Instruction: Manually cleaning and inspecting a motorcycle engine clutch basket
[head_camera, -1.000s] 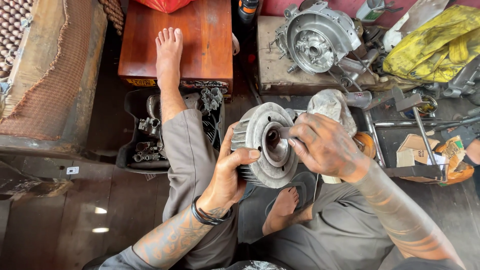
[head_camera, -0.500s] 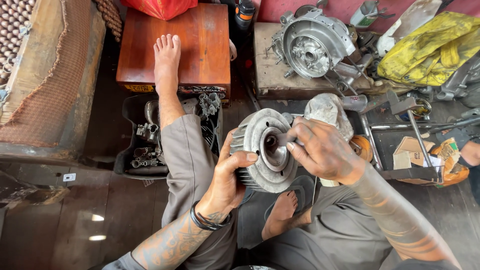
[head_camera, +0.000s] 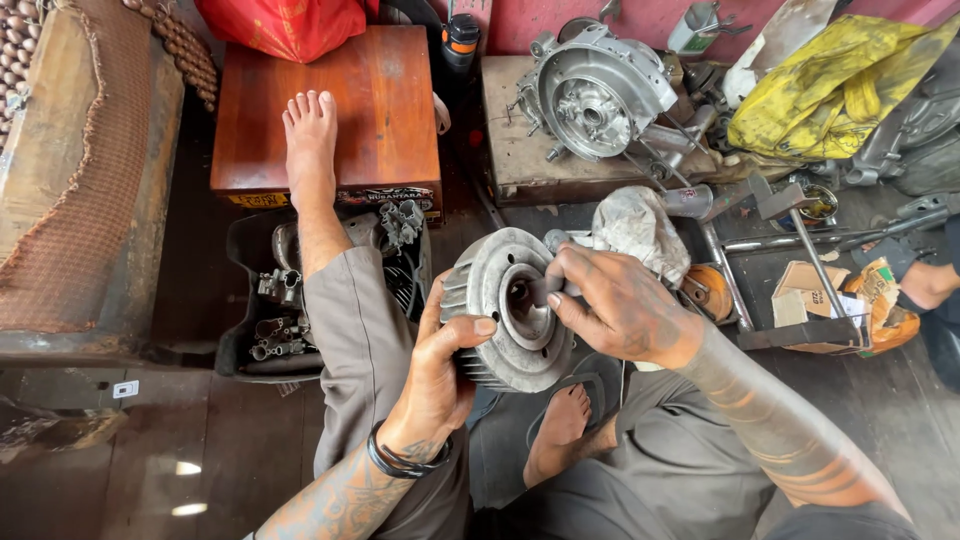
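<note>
Little has shifted since the earlier frame: the finned metal cylinder (head_camera: 505, 310) sits slightly lower and closer, and the right hand (head_camera: 620, 310) has drawn its fingertips tighter onto the dark part at the bore.

Largest of the wrappings is the crumpled yellow sheet (head_camera: 835, 85) at the upper right, lying over the clutter beside the grey engine casing (head_camera: 598, 95). Next comes the red bag (head_camera: 285, 25) at the top edge, behind the wooden box (head_camera: 355, 100), which carries a narrow yellow-and-black label strip (head_camera: 255, 199) along its front edge by the bare foot (head_camera: 308, 140). A torn brown cardboard carton (head_camera: 810, 300) with a white label lies at the right, against an orange wrapper. A small white tag (head_camera: 126, 389) sits low on the left.

The left hand (head_camera: 435, 375) clasps the cylinder's finned rim, thumb across its face, holding it above the lap. The right hand pinches the small dark part in the cylinder's centre.
</note>
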